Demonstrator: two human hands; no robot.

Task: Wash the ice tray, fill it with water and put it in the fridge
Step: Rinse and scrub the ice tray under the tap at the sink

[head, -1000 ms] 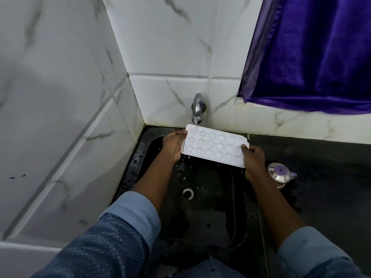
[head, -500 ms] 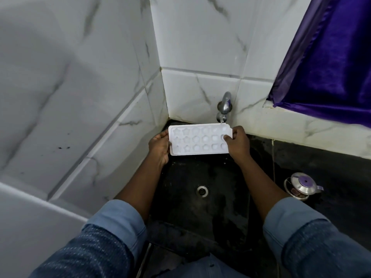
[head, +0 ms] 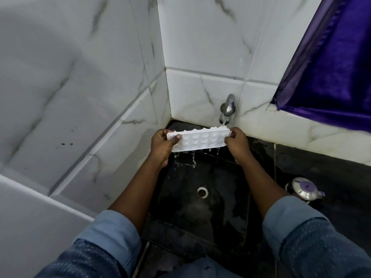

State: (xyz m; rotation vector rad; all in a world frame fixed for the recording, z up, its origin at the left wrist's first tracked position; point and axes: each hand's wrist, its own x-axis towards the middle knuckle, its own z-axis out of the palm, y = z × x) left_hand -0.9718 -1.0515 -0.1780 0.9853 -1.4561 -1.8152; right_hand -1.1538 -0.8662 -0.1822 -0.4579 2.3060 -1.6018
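1. Holding the white ice tray [head: 200,139] by both short ends. The left grip [head: 162,145] is closed on the left end, with the thumb across the near face. The right grip [head: 237,145] pinches the right end.
2. The tray is in the air over the black sink [head: 220,217], just below the tap [head: 227,109]. It is tipped up on its long edge, with the bumpy underside towards the camera.
3. Water from the tap lands on the tray's upper right edge. Thin streams drip off the lower edge into the sink.
4. The drain [head: 202,191] sits in the sink floor between the two forearms.
5. White marble-look wall tiles [head: 80,97] cover the left and back walls. A purple curtain [head: 331,67] hangs at upper right.
6. A steel lidded pot [head: 304,190] with a purple knob stands on the dark tabletop [head: 341,173], right of the sink and well apart from the tray.
7. In the way: both forearms cross the sink, and the blue sleeves [head: 112,231] cover its near corners. Each grip covers one end of the tray.
8. Hidden: the tray's cup side faces away, so I cannot tell what is in it. The fingers behind the tray are unseen.
9. The right sleeve cuts off the pot's lower left. The frame cuts off the curtain.
10. The sink rim and the tabletop are both dark, so the line between them is hard to make out.
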